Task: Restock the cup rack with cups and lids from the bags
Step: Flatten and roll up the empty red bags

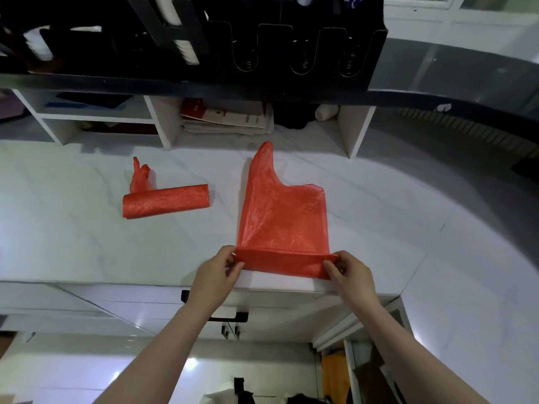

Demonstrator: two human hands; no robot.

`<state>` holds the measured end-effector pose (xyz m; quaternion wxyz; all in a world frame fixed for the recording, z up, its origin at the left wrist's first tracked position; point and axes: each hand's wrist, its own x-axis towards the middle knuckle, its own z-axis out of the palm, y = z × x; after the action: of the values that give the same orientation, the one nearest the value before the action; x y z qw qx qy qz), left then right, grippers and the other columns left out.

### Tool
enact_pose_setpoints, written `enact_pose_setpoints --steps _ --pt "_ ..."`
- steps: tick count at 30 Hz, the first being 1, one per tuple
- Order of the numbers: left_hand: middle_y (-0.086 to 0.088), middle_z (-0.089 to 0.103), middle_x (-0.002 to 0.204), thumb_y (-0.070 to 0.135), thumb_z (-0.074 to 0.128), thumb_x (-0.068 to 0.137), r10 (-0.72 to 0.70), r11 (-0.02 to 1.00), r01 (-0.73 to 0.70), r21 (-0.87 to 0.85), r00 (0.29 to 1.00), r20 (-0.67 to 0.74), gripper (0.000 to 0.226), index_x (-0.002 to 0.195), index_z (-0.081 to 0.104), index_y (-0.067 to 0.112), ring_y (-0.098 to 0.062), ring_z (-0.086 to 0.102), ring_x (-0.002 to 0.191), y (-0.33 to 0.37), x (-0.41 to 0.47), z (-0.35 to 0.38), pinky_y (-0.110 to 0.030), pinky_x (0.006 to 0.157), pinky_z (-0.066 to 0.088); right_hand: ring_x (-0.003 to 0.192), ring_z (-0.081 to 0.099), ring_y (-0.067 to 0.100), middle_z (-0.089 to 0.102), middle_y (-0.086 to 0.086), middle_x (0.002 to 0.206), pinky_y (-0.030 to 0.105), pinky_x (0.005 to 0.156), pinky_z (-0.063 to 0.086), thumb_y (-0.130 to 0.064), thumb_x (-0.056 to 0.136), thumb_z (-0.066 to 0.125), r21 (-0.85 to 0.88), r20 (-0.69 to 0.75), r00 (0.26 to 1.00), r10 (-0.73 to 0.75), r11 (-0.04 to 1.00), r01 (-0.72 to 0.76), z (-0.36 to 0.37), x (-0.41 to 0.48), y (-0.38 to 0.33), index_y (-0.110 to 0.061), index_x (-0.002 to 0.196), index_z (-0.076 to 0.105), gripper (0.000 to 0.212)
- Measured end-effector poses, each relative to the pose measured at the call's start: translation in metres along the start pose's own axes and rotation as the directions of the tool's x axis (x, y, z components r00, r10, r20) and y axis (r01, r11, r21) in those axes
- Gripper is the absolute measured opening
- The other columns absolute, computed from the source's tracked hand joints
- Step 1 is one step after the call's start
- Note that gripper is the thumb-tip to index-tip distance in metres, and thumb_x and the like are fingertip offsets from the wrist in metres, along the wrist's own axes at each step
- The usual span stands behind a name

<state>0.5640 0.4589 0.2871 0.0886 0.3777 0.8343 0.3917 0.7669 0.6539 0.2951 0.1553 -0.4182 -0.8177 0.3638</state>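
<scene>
Now you have the flat red bag (283, 217) spread on the white counter (87, 243), its near end folded over into a narrow strip right along the counter's front edge. Your left hand (217, 272) pinches the left end of that folded strip, thumb and fingers closed on the plastic, and your right hand (351, 272) pinches the right end the same way. The rest of the bag lies flat toward the back edge, with one handle pointing that way. A rolled red bag (166, 204) lies well apart to the left, about midway between the front and back edges, its twisted handles sticking up at its left end. The black cup rack (262, 39) stands on a dark ledge above the counter's back edge; some left slots show white stacks, too blurred to tell cups from lids.
</scene>
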Motion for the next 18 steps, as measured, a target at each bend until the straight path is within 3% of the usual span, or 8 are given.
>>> enact_pose_setpoints --steps 5,7,9,11,13,16,18 --pt "0.022 0.055 0.080 0.026 0.067 0.086 -0.100 0.994 0.099 -0.052 0.995 -0.019 0.042 0.125 0.054 0.025 0.010 0.054 0.073 0.008 0.007 0.000 -0.008 0.065 0.042 0.078 0.060 0.018 0.060 -0.012 0.071 0.038 0.075 0.049 -0.038 0.096 0.046 -0.153 -0.075 0.997 0.021 0.988 -0.032 0.012 0.009 -0.010 -0.030 0.082 0.056 0.019" --pt "0.020 0.054 0.105 0.024 0.066 0.086 -0.105 0.991 0.103 -0.081 0.994 -0.018 0.052 0.134 0.044 0.026 0.005 0.056 0.088 0.012 0.006 0.002 -0.021 0.078 0.051 0.082 0.059 0.021 0.060 -0.012 0.072 0.041 0.078 0.048 -0.041 0.096 0.044 -0.214 -0.072 0.997 0.029 0.976 -0.044 0.013 0.012 -0.010 -0.031 0.084 0.057 0.020" --pt "0.004 0.040 0.140 0.020 0.064 0.087 -0.021 1.000 0.021 0.000 1.000 -0.021 0.064 0.143 0.034 0.024 -0.014 0.050 0.120 0.015 0.003 0.006 -0.037 0.096 0.049 0.087 0.059 0.023 0.063 -0.010 0.079 0.042 0.081 0.047 -0.043 0.096 0.043 -0.257 -0.058 0.997 0.041 0.965 -0.054 0.014 0.015 -0.010 -0.030 0.092 0.060 0.022" --pt "-0.006 0.017 0.157 0.022 0.062 0.088 0.179 0.958 -0.180 0.225 0.984 0.025 0.070 0.148 0.026 0.023 -0.025 0.022 0.143 0.019 0.002 0.010 -0.043 0.114 0.025 0.091 0.059 0.023 0.064 -0.009 0.084 0.041 0.082 0.046 -0.043 0.096 0.044 -0.275 -0.073 0.996 0.042 0.959 -0.061 0.016 0.017 -0.009 -0.029 0.104 0.060 0.023" --pt "-0.001 -0.002 0.158 0.034 0.053 0.092 0.295 0.851 -0.364 0.380 0.928 0.227 0.071 0.150 0.012 0.031 -0.023 -0.005 0.146 0.028 0.005 0.016 -0.041 0.117 -0.002 0.093 0.059 0.022 0.065 -0.007 0.089 0.039 0.084 0.044 -0.042 0.094 0.047 -0.265 -0.092 0.995 0.042 0.962 -0.065 0.018 0.018 -0.008 -0.028 0.120 0.052 0.030" --pt "0.006 -0.023 0.152 0.054 0.032 0.095 0.242 0.745 -0.466 0.477 0.855 0.459 0.068 0.149 -0.004 0.036 -0.019 -0.026 0.140 0.029 0.008 0.030 -0.037 0.113 -0.018 0.099 0.058 0.023 0.064 -0.005 0.094 0.041 0.087 0.044 -0.041 0.092 0.051 -0.237 -0.087 0.995 0.052 0.969 -0.072 0.019 0.017 -0.009 -0.026 0.131 0.042 0.043" --pt "0.005 -0.023 0.154 0.060 0.026 0.094 0.172 0.732 -0.445 0.516 0.853 0.493 0.069 0.148 -0.010 0.037 -0.023 -0.027 0.141 0.025 0.006 0.037 -0.040 0.113 -0.018 0.114 0.052 0.028 0.060 0.003 0.116 0.047 0.096 0.042 -0.043 0.090 0.054 -0.193 -0.148 0.987 0.068 0.976 -0.097 0.020 0.012 -0.010 -0.023 0.136 0.040 0.052"
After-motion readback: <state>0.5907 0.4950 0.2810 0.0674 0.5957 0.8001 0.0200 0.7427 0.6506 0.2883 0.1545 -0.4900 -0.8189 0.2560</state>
